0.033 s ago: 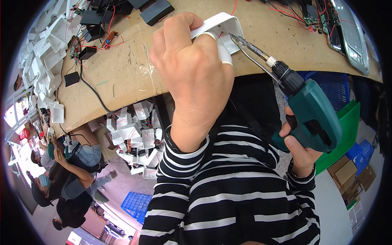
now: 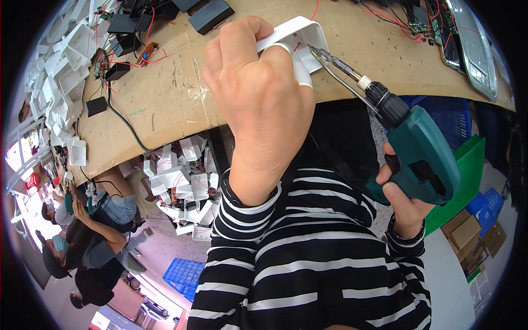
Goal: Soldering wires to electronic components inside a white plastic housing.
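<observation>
My left hand [image 2: 261,102] is closed on a small white plastic housing [image 2: 297,29], holding it tilted above the workbench's near part. White finger covers [image 2: 302,73] show on its fingers, and the fingertips are partly hidden behind the hand. A bit of red wire [image 2: 297,47] shows inside the housing. In my right hand [image 2: 402,204] is a green soldering gun [image 2: 428,148], gripped by its handle with a finger by the black trigger. Its metal tip and thin side tube reach into the housing's open side, near the red wire; contact cannot be made out.
Brown workbench [image 2: 165,104] carries black boxes [image 2: 211,16], circuit boards and red wires. White housings pile up at left [image 2: 69,77] and below the bench edge [image 2: 190,181]. A clear tray [image 2: 473,49] lies far right. Co-workers [image 2: 99,236] are at left, a green panel [image 2: 459,184] at right.
</observation>
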Tool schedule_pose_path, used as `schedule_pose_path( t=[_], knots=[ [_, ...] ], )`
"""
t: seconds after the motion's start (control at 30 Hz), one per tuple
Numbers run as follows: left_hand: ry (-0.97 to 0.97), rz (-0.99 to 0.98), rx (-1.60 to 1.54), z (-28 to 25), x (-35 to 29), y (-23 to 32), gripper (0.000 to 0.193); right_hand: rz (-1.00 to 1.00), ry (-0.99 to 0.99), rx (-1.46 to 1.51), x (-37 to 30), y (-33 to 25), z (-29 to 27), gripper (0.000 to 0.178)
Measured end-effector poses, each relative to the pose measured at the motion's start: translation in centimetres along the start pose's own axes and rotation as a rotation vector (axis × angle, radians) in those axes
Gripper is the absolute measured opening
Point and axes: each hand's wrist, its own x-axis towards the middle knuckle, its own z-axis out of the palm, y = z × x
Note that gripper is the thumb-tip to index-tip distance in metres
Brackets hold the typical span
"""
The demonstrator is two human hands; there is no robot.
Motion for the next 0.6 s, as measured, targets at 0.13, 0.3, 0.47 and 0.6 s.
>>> schedule_pose_path(
  t=[0.13,0.3,0.47,0.6],
  knots=[
    [-0.041,0.017,0.007,-0.26,0.17,0.06,0.006,0.009,0.008,0.005,0.05,0.07,0.04,0.066],
    [-0.038,0.013,0.034,-0.35,0.16,0.2,0.006,0.014,-0.009,-0.017,0.36,-0.1,0.08,0.066],
    [-0.016,0.012,0.016,-0.17,0.24,0.2,0.006,0.051,0.017,-0.002,0.57,-0.08,0.25,0.065],
    [-0.023,0.019,0.012,-0.22,0.28,0.16,0.007,0.083,0.037,0.002,0.71,-0.14,0.28,0.065]
  ],
)
